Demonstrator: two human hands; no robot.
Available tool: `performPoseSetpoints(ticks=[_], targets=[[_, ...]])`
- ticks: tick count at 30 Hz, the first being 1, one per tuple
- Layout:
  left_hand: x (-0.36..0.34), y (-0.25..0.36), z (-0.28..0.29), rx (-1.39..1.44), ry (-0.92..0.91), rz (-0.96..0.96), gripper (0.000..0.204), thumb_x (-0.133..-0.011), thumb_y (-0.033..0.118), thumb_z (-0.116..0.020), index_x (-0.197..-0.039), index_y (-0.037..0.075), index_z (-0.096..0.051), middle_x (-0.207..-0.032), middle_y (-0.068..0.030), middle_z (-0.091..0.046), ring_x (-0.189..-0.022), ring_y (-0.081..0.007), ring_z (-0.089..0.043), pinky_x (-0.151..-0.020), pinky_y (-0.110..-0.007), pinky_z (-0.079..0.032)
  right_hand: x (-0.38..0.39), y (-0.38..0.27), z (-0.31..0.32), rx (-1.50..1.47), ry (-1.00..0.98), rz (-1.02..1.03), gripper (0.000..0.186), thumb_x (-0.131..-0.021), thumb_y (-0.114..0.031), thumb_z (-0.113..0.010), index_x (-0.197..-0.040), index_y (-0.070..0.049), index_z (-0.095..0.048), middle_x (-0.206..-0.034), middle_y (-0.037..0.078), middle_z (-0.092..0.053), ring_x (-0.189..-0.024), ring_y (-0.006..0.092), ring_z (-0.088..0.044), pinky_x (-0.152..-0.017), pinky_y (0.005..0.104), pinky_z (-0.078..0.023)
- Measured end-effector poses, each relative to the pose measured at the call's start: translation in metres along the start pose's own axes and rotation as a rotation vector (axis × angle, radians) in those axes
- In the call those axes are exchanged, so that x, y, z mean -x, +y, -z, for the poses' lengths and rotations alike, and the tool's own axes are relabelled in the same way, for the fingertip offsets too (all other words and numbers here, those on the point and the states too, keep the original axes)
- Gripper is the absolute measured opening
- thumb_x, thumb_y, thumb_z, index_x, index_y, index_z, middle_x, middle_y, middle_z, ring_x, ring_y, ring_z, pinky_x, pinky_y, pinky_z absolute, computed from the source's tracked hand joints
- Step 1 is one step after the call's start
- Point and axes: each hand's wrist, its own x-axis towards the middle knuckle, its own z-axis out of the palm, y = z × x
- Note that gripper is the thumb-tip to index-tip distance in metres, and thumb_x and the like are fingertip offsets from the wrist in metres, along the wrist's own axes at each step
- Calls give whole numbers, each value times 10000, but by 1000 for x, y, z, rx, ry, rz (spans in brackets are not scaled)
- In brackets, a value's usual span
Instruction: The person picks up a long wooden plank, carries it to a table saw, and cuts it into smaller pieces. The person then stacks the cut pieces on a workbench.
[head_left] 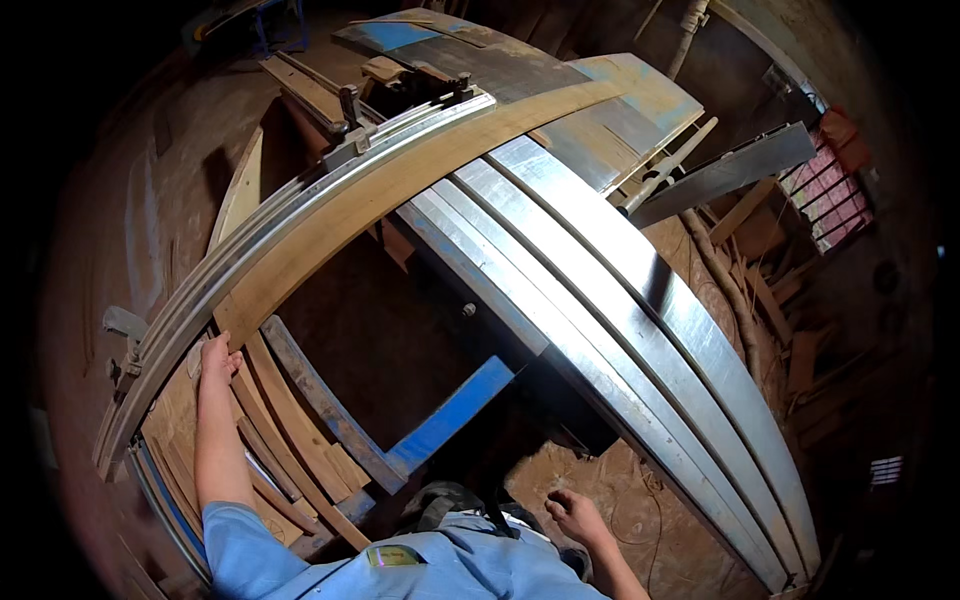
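Note:
My left hand (218, 358) has its fingers closed on the near end of a long pale wooden board (400, 180), which lies alongside an aluminium rail (255, 235) and stretches across the steel saw table (610, 300) to the upper right. Beneath that hand, several loose wooden strips (290, 400) lie on the left side bed. My right hand (572, 515) hangs low beside my body, left of the steel table's near part, with fingers curled; what, if anything, is inside them is too dark to make out.
A worn panel (540, 75) sits at the back, beside a slanted metal plate (730, 175). A blue metal bar (450, 410) crosses the opening below the board. Branches and offcuts (750, 310) are piled right of the table, near a barred window (830, 190).

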Motion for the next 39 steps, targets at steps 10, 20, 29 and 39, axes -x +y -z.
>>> performPoseSetpoints(ticks=[10,20,29,39], targets=[[51,6,-1,21,65,1,471,-882,424,-628,-1204,92,-533,-929,-74,-593,-525,-127,-410,-454,-279,-348,-3,45,23,-68,74,-12,264,-908,-205,-586,-1036,23,-619,-826,82,-660,-694,139,-601,-636,297,-498],[235,-77,-15,217,-160,-13,350,-910,383,-593,-1117,103,-556,-923,-12,-573,-656,-131,-484,-504,-269,-353,-106,-60,54,-166,24,348,361,-898,-288,-594,-1082,22,-605,-965,185,-662,-882,261,-652,-764,354,-502],[415,-162,15,131,-28,-167,421,-945,233,-503,-1288,-10,-489,-1201,-120,-570,-1026,-229,-554,-776,-338,-468,-222,-211,39,-1419,-433,253,378,-975,-420,-483,-1045,-61,-580,-923,56,-590,-823,122,-553,-776,314,-477],[409,-207,-5,-32,-74,-359,420,-944,269,-508,-1247,-21,-523,-1180,-157,-573,-1039,-240,-557,-799,-332,-478,-121,-241,26,-1367,-515,422,285,-889,-207,-604,-1049,29,-619,-963,92,-645,-886,172,-602,-786,324,-488]])
